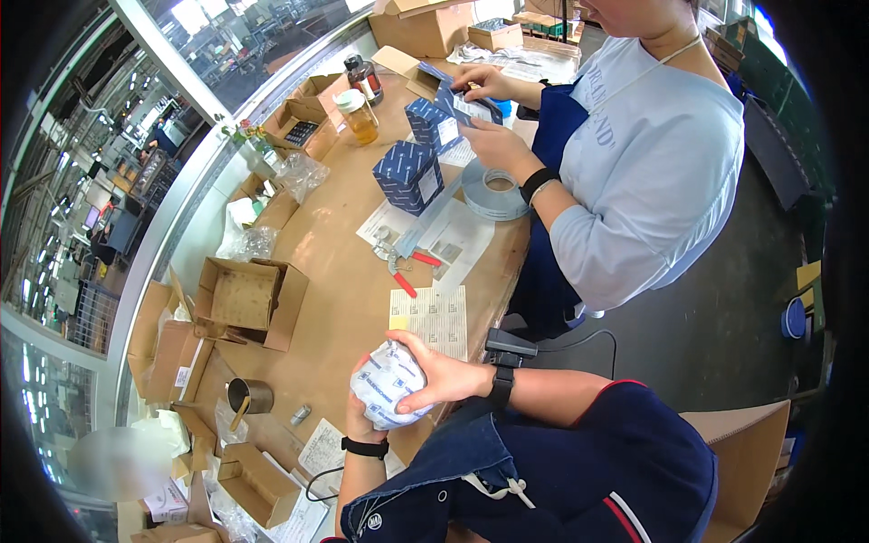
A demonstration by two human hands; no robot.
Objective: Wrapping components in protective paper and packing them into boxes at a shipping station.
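A rounded bundle in white paper with blue print [389, 385] is held between my two hands above the table's near edge. My right hand [444, 373] curls over its right side, with the thumb across the front. Around its left side closes my left hand [364, 418], whose fingers are mostly hidden. Just beyond the bundle lies a sheet of printed labels [439, 324]. Red-handled pliers [403, 270] rest on papers farther off. Two blue patterned cartons [398, 176] stand behind them, beside a roll of grey-blue strip [484, 201].
A co-worker [634, 163] across the table's right side handles a flat blue carton [466, 104]. Open cardboard boxes [237, 294] line the window side, with a metal cup [260, 395] near them. A jar of amber liquid [360, 122] and a dark bottle [364, 80] stand farther back.
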